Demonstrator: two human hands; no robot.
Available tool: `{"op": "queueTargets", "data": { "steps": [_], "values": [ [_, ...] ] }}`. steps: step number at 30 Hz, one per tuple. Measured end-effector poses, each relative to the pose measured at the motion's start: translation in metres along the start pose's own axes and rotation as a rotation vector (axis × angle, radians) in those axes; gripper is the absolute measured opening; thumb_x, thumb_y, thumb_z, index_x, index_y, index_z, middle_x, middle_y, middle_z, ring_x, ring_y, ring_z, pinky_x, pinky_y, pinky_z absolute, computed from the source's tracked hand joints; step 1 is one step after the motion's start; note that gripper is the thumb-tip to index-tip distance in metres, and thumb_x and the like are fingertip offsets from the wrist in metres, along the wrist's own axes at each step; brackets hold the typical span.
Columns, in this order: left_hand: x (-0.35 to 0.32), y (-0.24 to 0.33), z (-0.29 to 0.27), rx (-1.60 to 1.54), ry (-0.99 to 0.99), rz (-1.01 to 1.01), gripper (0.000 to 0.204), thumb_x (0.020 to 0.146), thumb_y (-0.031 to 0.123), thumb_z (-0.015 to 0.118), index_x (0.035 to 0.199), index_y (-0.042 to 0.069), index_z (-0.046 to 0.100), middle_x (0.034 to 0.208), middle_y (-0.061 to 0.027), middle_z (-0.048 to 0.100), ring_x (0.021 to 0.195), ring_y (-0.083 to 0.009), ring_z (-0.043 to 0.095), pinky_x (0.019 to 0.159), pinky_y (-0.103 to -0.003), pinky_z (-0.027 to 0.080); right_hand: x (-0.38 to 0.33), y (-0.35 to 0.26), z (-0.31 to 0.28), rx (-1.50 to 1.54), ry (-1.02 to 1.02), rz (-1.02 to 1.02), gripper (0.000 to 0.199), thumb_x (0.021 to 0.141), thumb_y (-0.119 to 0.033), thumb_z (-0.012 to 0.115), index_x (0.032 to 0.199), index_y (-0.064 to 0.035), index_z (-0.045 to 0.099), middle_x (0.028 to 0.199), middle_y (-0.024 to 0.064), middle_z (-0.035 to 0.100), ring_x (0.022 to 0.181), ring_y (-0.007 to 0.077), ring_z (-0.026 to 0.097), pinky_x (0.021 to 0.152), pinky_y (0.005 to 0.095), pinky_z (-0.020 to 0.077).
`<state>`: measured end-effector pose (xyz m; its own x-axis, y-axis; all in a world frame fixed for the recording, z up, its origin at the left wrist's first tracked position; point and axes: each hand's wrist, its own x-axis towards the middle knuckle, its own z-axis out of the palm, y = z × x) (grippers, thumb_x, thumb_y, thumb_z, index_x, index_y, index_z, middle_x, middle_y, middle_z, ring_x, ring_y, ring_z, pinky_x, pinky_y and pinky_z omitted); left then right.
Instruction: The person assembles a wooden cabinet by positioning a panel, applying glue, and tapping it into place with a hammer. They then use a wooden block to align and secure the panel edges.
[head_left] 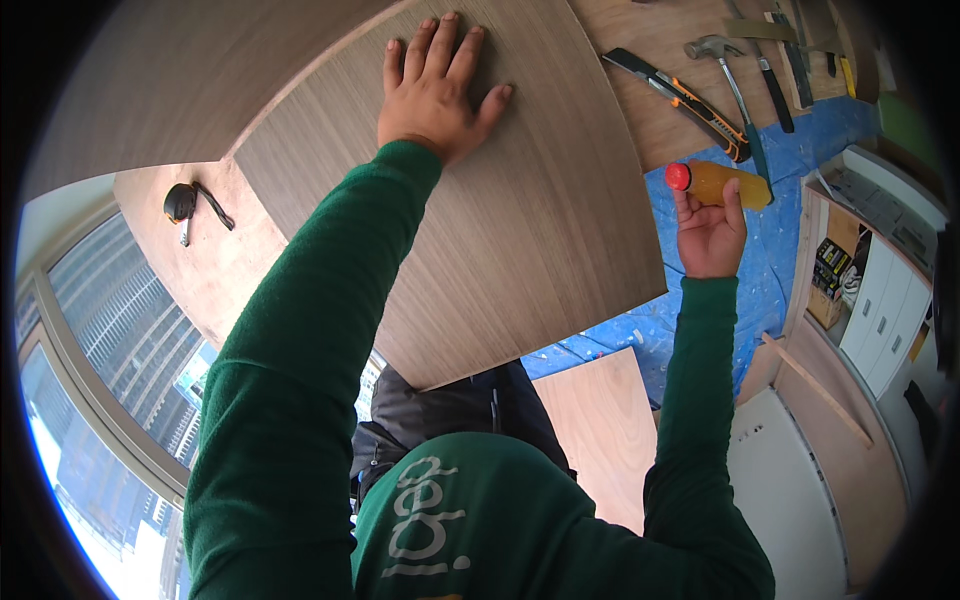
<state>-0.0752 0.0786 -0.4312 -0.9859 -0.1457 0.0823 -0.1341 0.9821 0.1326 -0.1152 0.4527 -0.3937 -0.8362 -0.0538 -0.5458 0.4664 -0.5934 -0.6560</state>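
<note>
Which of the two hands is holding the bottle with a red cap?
The right hand holds the bottle; the left hand lies flat on the wood-grain panel, holding nothing.

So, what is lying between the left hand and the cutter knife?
Only bare wood-grain panel, then a bare strip of plywood; the head view shows this.
</note>
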Motion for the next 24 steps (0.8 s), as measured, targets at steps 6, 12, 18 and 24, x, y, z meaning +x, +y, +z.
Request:
{"op": "queueTargets", "data": {
  "steps": [6, 12, 18, 24],
  "values": [
    [0.001, 0.004, -0.007, 0.006, -0.06, -0.025, 0.075, 0.102, 0.063, 0.048, 0.163, 0.022, 0.035, 0.172, -0.0079, 0.028, 0.161, -0.028, 0.019, 0.133, -0.051, 0.007, 0.013, -0.047, 0.042, -0.033, -0.114, 0.064, 0.044, 0.104, -0.04, 0.066, 0.134, -0.008, 0.061, 0.124, 0.0119, 0.071, 0.105, 0.0265, 0.073, 0.082, 0.0367, 0.0634],
    [0.005, 0.006, -0.017, 0.001, -0.152, -0.048, 0.077, 0.102, 0.062, 0.046, 0.165, 0.022, 0.031, 0.174, -0.0074, 0.023, 0.162, -0.0272, 0.016, 0.133, -0.051, 0.005, 0.059, -0.11, 0.098, -0.449, -0.137, -0.035, 0.047, 0.106, -0.045, 0.061, 0.138, -0.0108, 0.06, 0.112, 0.0089, 0.073, 0.095, 0.0212, 0.074, 0.064, 0.0273, 0.0562],
    [0.006, 0.008, -0.022, -0.025, -0.174, -0.055, 0.077, 0.102, 0.06, 0.049, 0.165, 0.019, 0.032, 0.174, -0.008, 0.024, 0.162, -0.0277, 0.015, 0.133, -0.051, 0.005, 0.156, -0.128, 0.142, -0.486, -0.165, 0.147, 0.04, 0.106, -0.042, 0.057, 0.129, -0.0093, 0.064, 0.099, 0.0098, 0.073, 0.079, 0.0176, 0.071, 0.053, 0.0214, 0.0462],
    [0.005, 0.007, -0.022, -0.032, -0.175, -0.051, 0.078, 0.102, 0.06, 0.049, 0.165, 0.019, 0.031, 0.174, -0.0081, 0.023, 0.162, -0.028, 0.015, 0.133, -0.051, 0.005, 0.226, -0.102, 0.181, -0.578, 0.055, 0.166, 0.043, 0.107, -0.045, 0.048, 0.12, -0.0074, 0.066, 0.094, 0.0109, 0.073, 0.066, 0.0163, 0.065, 0.054, 0.022, 0.0453]
  ]
}}
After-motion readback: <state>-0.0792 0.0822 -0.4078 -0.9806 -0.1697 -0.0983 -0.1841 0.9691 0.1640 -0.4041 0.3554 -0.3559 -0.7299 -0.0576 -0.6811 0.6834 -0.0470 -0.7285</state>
